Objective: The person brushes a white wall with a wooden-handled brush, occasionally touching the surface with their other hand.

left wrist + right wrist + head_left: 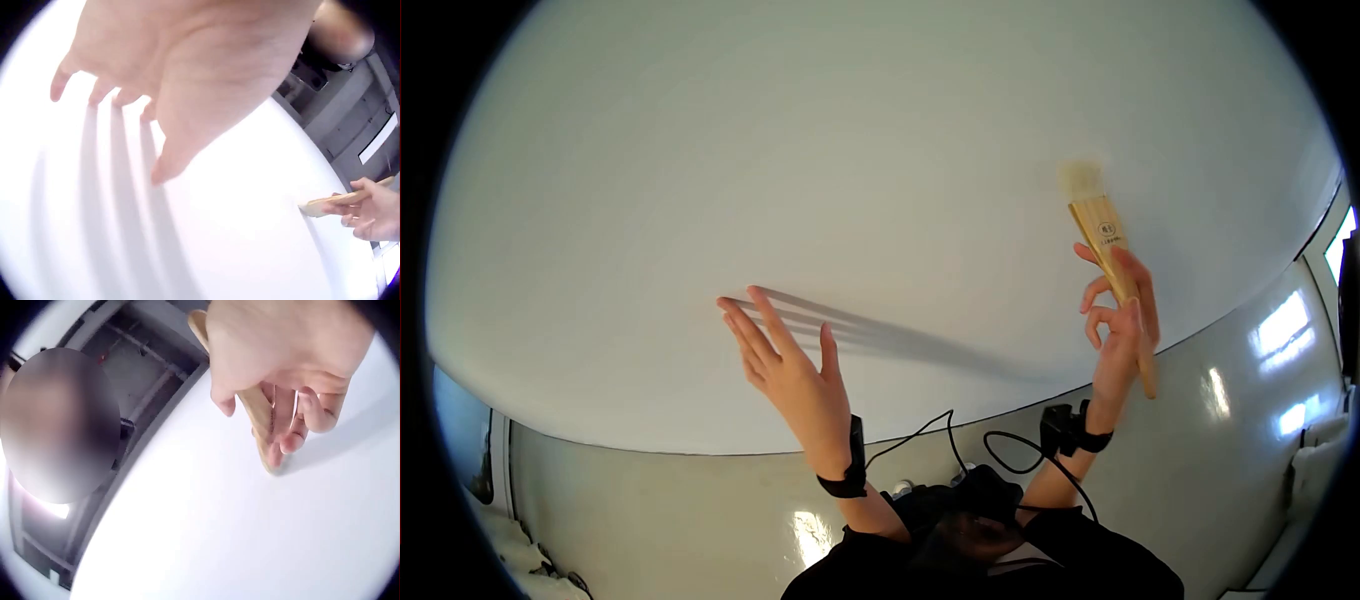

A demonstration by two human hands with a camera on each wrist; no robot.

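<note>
My right hand (1122, 320) grips the wooden handle of a flat, pale-bristled brush (1100, 225), thumb along one side and fingers on the other. The bristles (1084, 180) lie at the large white surface (850, 200), and dark lettering marks the handle. In the right wrist view the hand (281, 350) covers part of the brush (255, 412). Over to the left, my left hand (795, 385) holds nothing, its fingers straight and its thumb apart. Its fingertips are close to the white surface in the left wrist view, where the palm (187, 56) fills the top.
Long finger shadows (890, 340) fall rightward across the white surface. Its near edge (700, 454) curves above a shiny grey floor (700, 510). Black cables (952, 430) hang between the wrists, each of which wears a black strap (842, 488).
</note>
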